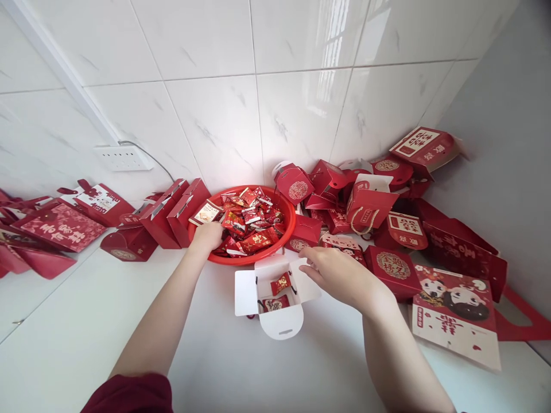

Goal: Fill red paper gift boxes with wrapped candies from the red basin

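Note:
An open box (282,292) with white inner flaps spread out stands on the table, and two red wrapped candies (275,303) lie inside. Behind it is a red basin (289,221) full of red wrapped sweets (258,240). My left hand (209,236) is at the basin's left rim, its fingers closed on a white-and-red packet (206,213). At the box's right flap is my right hand (329,267), with thumb and fingers around the flap's edge.
Red gift boxes (394,267) are heaped at the right against the wall. More red boxes and bags (64,223) stand at the left. A power strip (123,158) with a cable is on the tiled wall.

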Demonstrator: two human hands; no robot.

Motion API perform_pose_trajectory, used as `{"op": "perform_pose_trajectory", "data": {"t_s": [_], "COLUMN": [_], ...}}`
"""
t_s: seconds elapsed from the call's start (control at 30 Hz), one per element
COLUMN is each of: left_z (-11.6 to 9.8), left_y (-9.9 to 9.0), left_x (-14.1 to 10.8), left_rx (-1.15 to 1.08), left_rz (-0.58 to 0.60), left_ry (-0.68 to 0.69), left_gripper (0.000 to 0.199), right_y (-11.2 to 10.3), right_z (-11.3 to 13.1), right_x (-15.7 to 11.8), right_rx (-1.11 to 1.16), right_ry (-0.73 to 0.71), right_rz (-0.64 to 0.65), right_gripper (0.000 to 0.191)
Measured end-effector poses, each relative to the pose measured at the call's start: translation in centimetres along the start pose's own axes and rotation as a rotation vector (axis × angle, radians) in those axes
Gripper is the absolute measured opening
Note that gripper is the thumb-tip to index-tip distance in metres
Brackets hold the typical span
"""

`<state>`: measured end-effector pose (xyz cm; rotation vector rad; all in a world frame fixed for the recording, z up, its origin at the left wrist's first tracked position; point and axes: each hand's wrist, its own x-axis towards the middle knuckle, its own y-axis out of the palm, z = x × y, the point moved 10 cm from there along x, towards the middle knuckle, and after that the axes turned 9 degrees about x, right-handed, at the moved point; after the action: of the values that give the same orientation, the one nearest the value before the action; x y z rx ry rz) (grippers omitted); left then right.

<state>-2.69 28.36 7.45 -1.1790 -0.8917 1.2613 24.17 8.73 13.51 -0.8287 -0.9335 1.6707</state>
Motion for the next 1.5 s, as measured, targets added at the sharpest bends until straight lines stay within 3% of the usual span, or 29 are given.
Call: {"op": "perform_pose_trajectory", "data": {"t_s": [0.17,0.33,0.43,0.5,0.57,0.73,0.87,1.0,1.1,1.27,1.33,1.5], "left_z": [1.8,4.0,3.2,1.6,-0.4,-5.5,-10.3,-12.8,-13.0,-11.8,-11.2,-10.4], "left_y": [-3.2,-5.2,-4.7,-4.2,-4.3,-5.4,-6.9,-7.3,-7.1,-8.4,-8.7,-7.8], "left_x": [-1.8,-4.1,-4.9,-5.4,-6.4,-10.0,-12.9,-14.7,-15.1,-15.1,-15.1,-14.8], "left_rx": [-0.223,-0.579,-0.985,-1.384,-1.642,-1.517,-1.364,-1.296,-1.310,-1.059,-0.970,-0.806], "left_rz": [-0.175,-0.342,-0.305,-0.211,-0.112,0.045,0.117,0.197,0.238,0.021,-0.013,0.065], "left_ry": [-0.123,-0.216,-0.166,-0.086,-0.015,0.081,0.339,0.504,0.519,0.514,0.492,0.461], "left_gripper": [0.027,0.051,0.062,0.057,0.050,0.042,0.034,0.027,0.031,0.034,0.033,0.035], "right_y": [-0.2,-0.4,-0.2,-0.1,0.0,-0.6,-1.4,-1.2,-0.8,-0.5,-0.7,-1.5], "right_z": [-0.3,-0.5,-0.5,-0.4,-0.1,1.5,3.4,4.4,4.5,4.2,3.8,2.6], "right_x": [-0.3,-0.2,0.1,0.2,0.3,0.4,0.4,0.6,0.7,1.0,1.1,1.1], "right_rx": [0.011,0.011,0.012,0.021,0.035,0.210,0.452,0.628,0.705,0.788,0.795,0.637], "right_ry": [-0.006,-0.021,-0.011,-0.009,-0.019,-0.133,-0.259,-0.348,-0.378,-0.353,-0.326,-0.246], "right_rz": [-0.017,-0.044,-0.029,-0.015,-0.010,-0.056,-0.089,-0.054,-0.025,-0.055,-0.105,-0.210], "right_gripper": [0.025,0.029,0.028,0.027,0.027,0.021,0.020,0.018,0.017,0.011,0.009,0.016]}}
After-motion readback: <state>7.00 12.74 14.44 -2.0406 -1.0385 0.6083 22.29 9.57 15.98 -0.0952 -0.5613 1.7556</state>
